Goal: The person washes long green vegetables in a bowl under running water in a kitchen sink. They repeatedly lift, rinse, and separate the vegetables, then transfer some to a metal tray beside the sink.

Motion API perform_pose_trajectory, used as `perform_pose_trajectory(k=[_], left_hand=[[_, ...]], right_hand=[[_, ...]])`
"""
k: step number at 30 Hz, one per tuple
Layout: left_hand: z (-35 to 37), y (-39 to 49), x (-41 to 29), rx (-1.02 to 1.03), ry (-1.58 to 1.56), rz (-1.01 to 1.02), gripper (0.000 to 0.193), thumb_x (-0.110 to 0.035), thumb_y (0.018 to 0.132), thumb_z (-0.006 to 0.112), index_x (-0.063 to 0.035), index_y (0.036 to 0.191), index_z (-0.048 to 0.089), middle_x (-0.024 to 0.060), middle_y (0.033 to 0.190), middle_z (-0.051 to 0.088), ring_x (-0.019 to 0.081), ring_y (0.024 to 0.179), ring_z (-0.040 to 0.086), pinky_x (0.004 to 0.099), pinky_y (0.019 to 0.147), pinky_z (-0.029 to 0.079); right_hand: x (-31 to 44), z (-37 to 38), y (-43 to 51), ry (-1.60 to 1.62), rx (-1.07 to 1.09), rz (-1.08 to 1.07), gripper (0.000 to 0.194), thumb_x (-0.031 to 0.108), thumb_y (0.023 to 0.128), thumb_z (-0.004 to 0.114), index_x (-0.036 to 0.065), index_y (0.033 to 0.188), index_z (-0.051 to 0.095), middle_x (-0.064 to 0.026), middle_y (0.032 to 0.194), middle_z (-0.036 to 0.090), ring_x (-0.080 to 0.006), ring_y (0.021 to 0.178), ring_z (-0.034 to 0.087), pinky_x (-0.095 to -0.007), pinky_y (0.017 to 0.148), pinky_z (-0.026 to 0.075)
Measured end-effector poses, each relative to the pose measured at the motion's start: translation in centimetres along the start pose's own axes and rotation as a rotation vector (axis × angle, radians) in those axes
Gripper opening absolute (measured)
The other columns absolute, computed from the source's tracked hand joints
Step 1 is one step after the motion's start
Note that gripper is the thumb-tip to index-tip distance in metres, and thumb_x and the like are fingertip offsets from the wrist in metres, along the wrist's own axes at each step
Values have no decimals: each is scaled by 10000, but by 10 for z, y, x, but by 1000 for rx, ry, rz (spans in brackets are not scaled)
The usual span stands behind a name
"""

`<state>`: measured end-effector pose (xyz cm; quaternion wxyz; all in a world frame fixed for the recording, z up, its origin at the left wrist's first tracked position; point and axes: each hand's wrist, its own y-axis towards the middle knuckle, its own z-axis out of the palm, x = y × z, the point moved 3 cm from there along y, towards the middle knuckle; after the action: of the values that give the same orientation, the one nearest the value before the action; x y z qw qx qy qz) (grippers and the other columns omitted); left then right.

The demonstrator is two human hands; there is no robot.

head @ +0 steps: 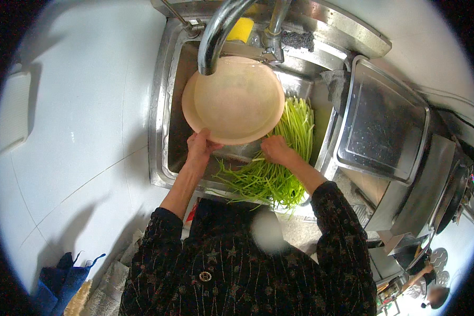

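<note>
A wide beige basin [237,100] is in the stainless steel sink [160,118], below the curved faucet spout [211,47]. It seems to hold water. My left hand [199,146] grips the basin's near left rim, thumb on top. At the near right rim is my right hand [276,149], its fingers curled; the fingertips are hidden, so I cannot tell whether it holds the rim or some greens. Long, thin green stalks, probably chives [298,122], lie along the sink's right side under and around my right hand. Their leafy ends [268,183] spread over the front edge.
A rectangular metal tray [383,122] leans right of the sink, beside a grey cloth [335,87]. Behind the basin are a yellow cloth or sponge [241,29] and a dark scrubber [298,39]. A tiled wall [87,118] stands left. Another person [422,286] is at far lower right.
</note>
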<state>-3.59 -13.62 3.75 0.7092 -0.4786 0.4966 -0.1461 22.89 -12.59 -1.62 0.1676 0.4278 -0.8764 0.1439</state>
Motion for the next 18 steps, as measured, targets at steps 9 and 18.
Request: perform_pose_trajectory(k=[9,18], left_hand=[[-3,7,1,70,-46,11,331,-214,1006,517,60,1189,549,153,1018,677,264,729,694,392,593,636],[11,-9,-23,68,-76,64,265,-141,924,537,35,1116,586,127,929,688,205,721,689,372,611,629]], right_hand=[[-2,13,2,54,328,132,155,190,738,680,86,850,654,-121,912,652,-329,909,629,-485,804,451],[-1,5,4,-53,275,68,99,141,761,629,93,690,679,-134,762,683,-327,724,695,-476,593,519]])
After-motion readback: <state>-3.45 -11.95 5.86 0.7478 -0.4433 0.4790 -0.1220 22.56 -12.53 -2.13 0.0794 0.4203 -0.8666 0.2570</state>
